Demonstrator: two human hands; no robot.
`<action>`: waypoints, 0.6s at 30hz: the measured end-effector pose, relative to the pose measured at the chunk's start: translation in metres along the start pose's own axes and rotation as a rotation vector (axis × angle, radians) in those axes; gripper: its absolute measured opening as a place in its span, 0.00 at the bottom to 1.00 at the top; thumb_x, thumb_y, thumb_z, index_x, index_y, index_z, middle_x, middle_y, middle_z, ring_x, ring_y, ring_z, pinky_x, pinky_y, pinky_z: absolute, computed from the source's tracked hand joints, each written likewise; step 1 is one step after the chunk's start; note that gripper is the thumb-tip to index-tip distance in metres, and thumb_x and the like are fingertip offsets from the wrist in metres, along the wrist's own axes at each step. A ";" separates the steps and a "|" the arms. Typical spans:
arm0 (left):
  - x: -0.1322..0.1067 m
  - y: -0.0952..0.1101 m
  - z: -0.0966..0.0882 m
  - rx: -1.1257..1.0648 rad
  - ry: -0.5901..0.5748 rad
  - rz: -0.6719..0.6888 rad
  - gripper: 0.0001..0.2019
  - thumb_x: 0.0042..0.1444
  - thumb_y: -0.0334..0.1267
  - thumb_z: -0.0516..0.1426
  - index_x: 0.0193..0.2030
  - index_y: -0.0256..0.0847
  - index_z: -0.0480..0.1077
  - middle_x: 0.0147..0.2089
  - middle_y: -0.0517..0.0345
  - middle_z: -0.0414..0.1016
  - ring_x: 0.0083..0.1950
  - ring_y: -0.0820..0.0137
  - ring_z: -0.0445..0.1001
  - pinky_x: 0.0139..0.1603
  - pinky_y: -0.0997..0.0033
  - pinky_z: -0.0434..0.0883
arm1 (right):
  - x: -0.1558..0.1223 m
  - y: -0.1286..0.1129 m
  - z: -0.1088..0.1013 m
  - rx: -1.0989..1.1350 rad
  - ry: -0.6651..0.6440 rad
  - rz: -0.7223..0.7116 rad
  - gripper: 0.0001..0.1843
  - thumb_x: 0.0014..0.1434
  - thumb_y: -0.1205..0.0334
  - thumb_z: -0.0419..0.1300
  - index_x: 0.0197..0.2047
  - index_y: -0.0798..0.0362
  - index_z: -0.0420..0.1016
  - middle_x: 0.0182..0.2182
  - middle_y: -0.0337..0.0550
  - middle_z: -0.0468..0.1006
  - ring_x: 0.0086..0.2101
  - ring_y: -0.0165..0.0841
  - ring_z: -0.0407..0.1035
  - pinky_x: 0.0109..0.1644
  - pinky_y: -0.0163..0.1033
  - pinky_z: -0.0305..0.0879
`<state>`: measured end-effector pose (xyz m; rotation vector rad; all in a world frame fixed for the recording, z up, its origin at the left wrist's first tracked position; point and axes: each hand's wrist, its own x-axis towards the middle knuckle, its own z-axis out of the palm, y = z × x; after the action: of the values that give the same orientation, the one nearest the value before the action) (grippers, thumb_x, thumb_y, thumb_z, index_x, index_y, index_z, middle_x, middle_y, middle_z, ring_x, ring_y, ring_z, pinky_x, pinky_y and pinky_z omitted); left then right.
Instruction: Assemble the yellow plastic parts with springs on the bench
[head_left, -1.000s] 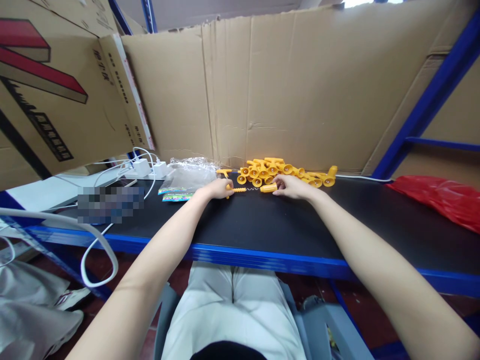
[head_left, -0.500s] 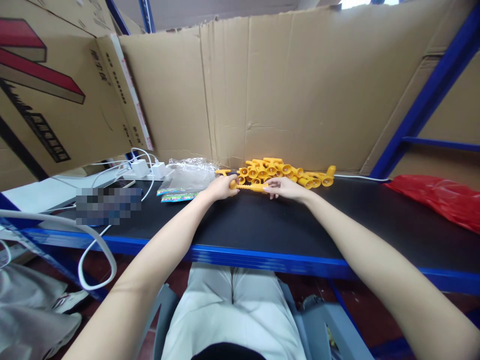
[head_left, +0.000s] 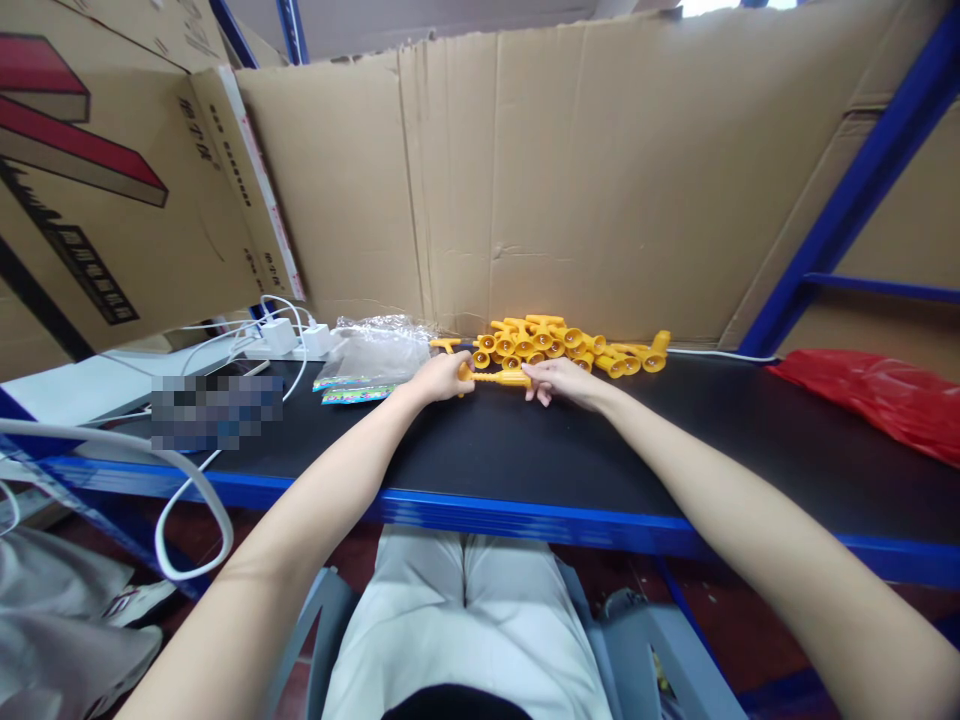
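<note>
A yellow plastic piece with a narrow ribbed shaft and a thicker right part [head_left: 510, 378] lies level between my hands, just above the black tabletop. My left hand [head_left: 442, 377] is closed round its left end, where part of a crosswise handle shows by the fingers. At the other end, my right hand [head_left: 559, 381] pinches the thicker part between thumb and fingers, covering its tip. Right behind the hands is a pile of similar yellow pieces [head_left: 544, 338], several with round funnel-like ends facing me. One more yellow T-shaped handle [head_left: 447, 345] shows behind my left hand.
Clear plastic bags [head_left: 375, 358] with colourful edges lie left of my hands. White chargers [head_left: 279, 337] and cables stand farther left, beside a blurred-out object [head_left: 217, 412]. A red plastic bag [head_left: 870, 395] lies at right. Cardboard [head_left: 600, 190] walls the back; a blue rail [head_left: 525, 515] edges the front.
My right hand has shifted slightly left along the yellow piece, and its fingers have turned and closed more round the end. My left hand stays nearly in place.
</note>
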<state>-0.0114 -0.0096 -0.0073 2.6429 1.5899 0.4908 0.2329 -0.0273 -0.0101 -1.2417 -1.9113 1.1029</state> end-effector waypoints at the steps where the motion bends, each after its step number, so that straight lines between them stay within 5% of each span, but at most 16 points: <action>1: 0.000 0.002 0.000 -0.001 0.006 -0.003 0.16 0.49 0.42 0.55 0.45 0.43 0.67 0.33 0.57 0.74 0.38 0.65 0.73 0.38 0.70 0.67 | 0.000 -0.001 0.000 0.030 0.003 0.039 0.27 0.61 0.43 0.51 0.28 0.60 0.71 0.24 0.50 0.77 0.17 0.24 0.62 0.21 0.32 0.61; 6: 0.000 0.008 0.000 -0.008 0.034 -0.032 0.17 0.48 0.44 0.55 0.45 0.43 0.67 0.36 0.56 0.74 0.38 0.65 0.73 0.36 0.70 0.66 | 0.001 -0.002 -0.002 0.067 -0.021 0.132 0.34 0.62 0.37 0.42 0.30 0.60 0.70 0.21 0.51 0.75 0.14 0.25 0.60 0.16 0.31 0.56; 10: 0.001 0.008 0.001 -0.011 0.052 -0.038 0.17 0.47 0.42 0.55 0.45 0.42 0.68 0.34 0.56 0.74 0.38 0.64 0.73 0.36 0.71 0.67 | -0.003 0.000 -0.011 0.116 -0.125 0.098 0.19 0.57 0.48 0.61 0.41 0.56 0.66 0.34 0.49 0.79 0.25 0.27 0.70 0.23 0.29 0.63; 12: 0.000 0.008 0.000 -0.012 0.063 -0.036 0.16 0.47 0.41 0.56 0.45 0.42 0.68 0.33 0.56 0.74 0.38 0.64 0.73 0.36 0.70 0.67 | -0.005 0.001 -0.014 0.151 -0.174 0.070 0.22 0.52 0.57 0.66 0.46 0.53 0.62 0.38 0.48 0.78 0.29 0.27 0.72 0.26 0.29 0.64; 18: -0.003 0.012 -0.004 0.012 0.084 -0.024 0.18 0.48 0.47 0.58 0.45 0.43 0.67 0.35 0.56 0.75 0.40 0.63 0.74 0.39 0.69 0.68 | -0.004 0.001 -0.013 0.154 -0.178 0.057 0.13 0.57 0.57 0.61 0.39 0.55 0.63 0.35 0.48 0.79 0.25 0.25 0.70 0.24 0.28 0.62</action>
<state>-0.0033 -0.0190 -0.0025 2.6424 1.6498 0.6004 0.2458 -0.0267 -0.0053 -1.1518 -1.8878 1.4033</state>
